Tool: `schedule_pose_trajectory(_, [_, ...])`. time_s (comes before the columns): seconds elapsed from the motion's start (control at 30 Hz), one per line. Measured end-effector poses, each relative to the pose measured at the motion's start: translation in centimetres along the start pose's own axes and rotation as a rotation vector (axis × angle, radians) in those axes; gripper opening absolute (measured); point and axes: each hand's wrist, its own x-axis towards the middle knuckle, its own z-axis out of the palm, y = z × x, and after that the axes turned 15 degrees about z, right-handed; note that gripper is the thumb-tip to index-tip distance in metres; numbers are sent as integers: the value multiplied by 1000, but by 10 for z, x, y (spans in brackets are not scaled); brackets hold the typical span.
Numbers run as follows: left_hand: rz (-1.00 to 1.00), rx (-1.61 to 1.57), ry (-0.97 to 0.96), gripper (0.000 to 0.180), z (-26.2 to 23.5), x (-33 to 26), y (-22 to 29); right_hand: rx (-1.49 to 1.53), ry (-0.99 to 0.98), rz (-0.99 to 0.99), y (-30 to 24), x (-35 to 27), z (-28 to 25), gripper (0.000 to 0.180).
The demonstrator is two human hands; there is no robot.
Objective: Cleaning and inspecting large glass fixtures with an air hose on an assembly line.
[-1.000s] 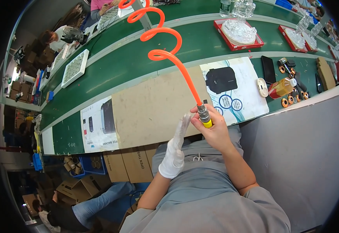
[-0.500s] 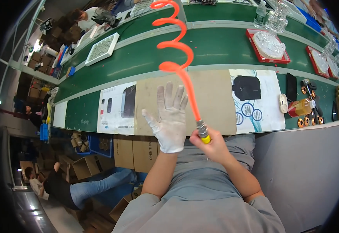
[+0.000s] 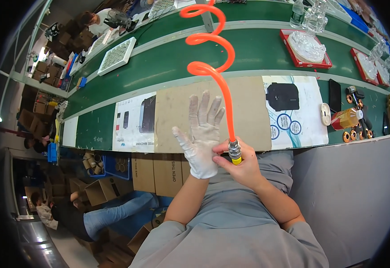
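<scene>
My left hand [image 3: 203, 138] wears a white knit glove, greyish at the fingers. It is held up with the palm toward me, fingers spread and nothing in it. Close beside it, my bare right hand [image 3: 244, 167] is closed around the metal coupling [image 3: 234, 149] at the end of an orange coiled air hose [image 3: 227, 98]. A yellow piece [image 3: 236, 161] shows just below the metal. My right thumb and index fingertips are at the glove's edge; whether they pinch its fabric I cannot tell. The hose rises in loops past the top of the view.
Brown cardboard [image 3: 172, 107] and printed card sheets cover the green bench [image 3: 92, 120]. A black flat part [image 3: 283, 96], a bottle of amber liquid [image 3: 344, 119] and several copper-coloured rings lie right. Red trays [image 3: 309, 62] sit farther back. Another person [image 3: 69, 219] is at the left among boxes.
Both hands have come closer together, my left shifting slightly right and up. My right fingertips have reached the glove's edge. The hose loops have swung to the right.
</scene>
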Motion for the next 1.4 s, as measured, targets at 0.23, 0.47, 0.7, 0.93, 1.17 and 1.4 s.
schedule_pose_trajectory(0.23, [15, 56, 7, 86, 1, -3, 1, -89, 9, -50, -6, -2, 0, 14])
schedule_pose_trajectory(0.47, [35, -54, 3, 85, -12, -3, -6, 166, -29, 75, 0, -4, -1, 10])
schedule_pose_trajectory(0.7, [33, 3, -9, 83, -3, -5, -4, 46, -43, 22, -2, -4, -5, 4])
schedule_pose_trajectory(0.93, [48, -38, 3, 83, -11, 0, 1, 137, -32, 121, 5, -7, -9, 5])
schedule_pose_trajectory(1.17, [21, -35, 3, 85, -6, -4, 3, 1, 8, -72, -5, -3, 0, 9])
schedule_pose_trajectory(1.4, [27, -9, -9, 86, -8, -2, 4, -77, -14, -89, -7, -3, 0, 7])
